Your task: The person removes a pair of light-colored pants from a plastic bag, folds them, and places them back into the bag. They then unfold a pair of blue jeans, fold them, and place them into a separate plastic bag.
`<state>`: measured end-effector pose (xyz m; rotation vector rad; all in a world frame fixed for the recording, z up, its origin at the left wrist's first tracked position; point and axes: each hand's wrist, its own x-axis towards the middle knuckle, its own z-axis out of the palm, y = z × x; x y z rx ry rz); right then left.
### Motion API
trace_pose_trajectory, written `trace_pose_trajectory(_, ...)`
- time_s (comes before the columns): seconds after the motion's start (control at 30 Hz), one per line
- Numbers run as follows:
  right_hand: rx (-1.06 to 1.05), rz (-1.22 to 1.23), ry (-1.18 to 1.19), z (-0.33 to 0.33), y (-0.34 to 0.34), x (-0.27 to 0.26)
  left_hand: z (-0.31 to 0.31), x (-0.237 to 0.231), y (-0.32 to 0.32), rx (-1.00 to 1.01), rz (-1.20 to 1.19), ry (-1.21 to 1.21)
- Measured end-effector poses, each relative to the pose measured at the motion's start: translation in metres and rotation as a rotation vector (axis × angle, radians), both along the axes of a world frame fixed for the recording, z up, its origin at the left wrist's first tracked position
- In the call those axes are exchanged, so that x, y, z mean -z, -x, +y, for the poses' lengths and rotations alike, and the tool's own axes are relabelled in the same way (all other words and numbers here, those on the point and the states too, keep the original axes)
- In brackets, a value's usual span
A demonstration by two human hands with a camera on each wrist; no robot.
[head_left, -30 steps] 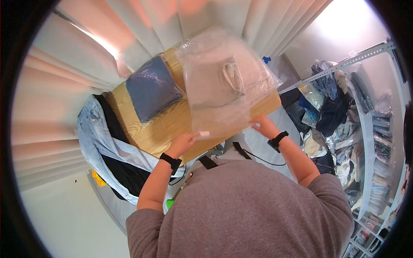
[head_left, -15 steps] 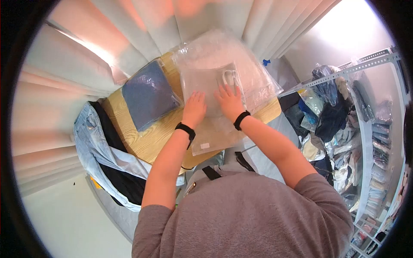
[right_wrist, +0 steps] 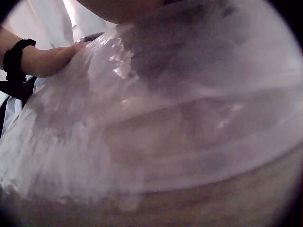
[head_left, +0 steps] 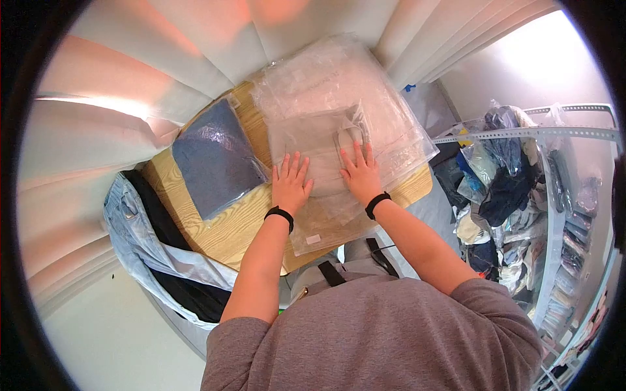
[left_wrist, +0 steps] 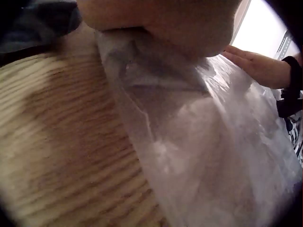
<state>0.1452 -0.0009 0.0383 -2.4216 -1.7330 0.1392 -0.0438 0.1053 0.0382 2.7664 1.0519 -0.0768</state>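
A folded beige garment [head_left: 312,130] with a light cord loop lies inside a clear plastic bag [head_left: 339,227] on the wooden table. Both palms rest flat on the bag over the garment's near part. My left hand [head_left: 292,186] is toward the bag's left edge, fingers spread and pointing away from me. My right hand [head_left: 361,177] lies to its right, fingertips at the cord loop. In the left wrist view, the bag's plastic [left_wrist: 189,137] is wrinkled and shiny below the left palm. The right wrist view has the left hand [right_wrist: 52,61] beyond the plastic.
Larger clear bags [head_left: 326,68] lie under and behind this one. A bagged blue garment [head_left: 215,156] sits on the left of the wooden table [head_left: 215,238]. Light-blue jeans [head_left: 127,215] hang at its left edge. Bagged clothes [head_left: 505,189] fill a metal rack at right; curtains stand behind.
One second ago both hands pinched the bag's near edge. They let go, reached forward and came down flat on the garment; since then they have slid slightly toward me.
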Motion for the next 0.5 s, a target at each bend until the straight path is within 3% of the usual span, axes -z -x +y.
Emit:
trace_pose_trajectory(0.27,-0.026,0.079,0.053,-0.001,-0.010,-0.002,0.002,0.004,0.002,0.011,-0.042,0.021)
trace_pose_trajectory(0.33,-0.134,0.215,-0.029,-0.004,-0.025,0.008,-0.005,0.000,0.003,-0.013,-0.075,-0.016)
trace_pose_trajectory(0.37,-0.126,0.227,-0.017,-0.014,-0.029,0.007,-0.013,-0.003,0.007,-0.042,-0.117,-0.063)
trace_pose_trajectory(0.43,-0.031,0.436,-0.257,-0.027,-0.048,-0.013,-0.041,-0.017,0.016,0.002,-0.215,-0.140)
trace_pose_trajectory(0.5,0.052,0.526,-0.196,-0.056,-0.058,-0.043,-0.076,-0.023,0.033,0.258,-0.246,0.161)
